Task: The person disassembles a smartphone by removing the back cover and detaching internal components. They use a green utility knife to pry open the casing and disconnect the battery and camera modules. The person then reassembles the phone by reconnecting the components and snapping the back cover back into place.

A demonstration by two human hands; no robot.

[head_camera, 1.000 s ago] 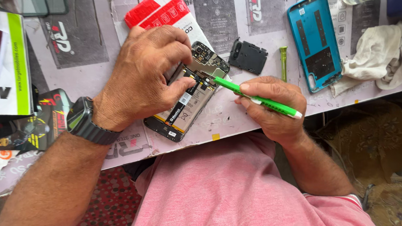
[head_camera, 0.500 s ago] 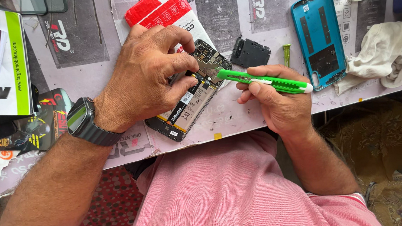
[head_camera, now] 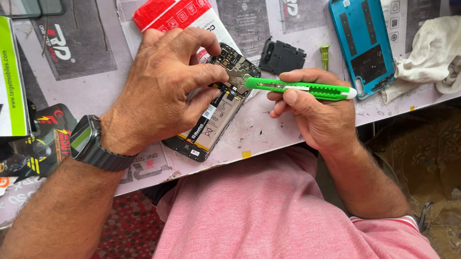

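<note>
Bright, even daylight, soft shadows (sharp focus throughout).

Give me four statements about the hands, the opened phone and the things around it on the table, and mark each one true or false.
1. The right hand holds a green utility knife. True.
2. The left hand rests on the opened phone. True.
3. The blue back cover is fitted on the phone. False: it lies apart on the table.
4. The white cloth lies under the phone. False: it lies at the table's right edge.
</note>
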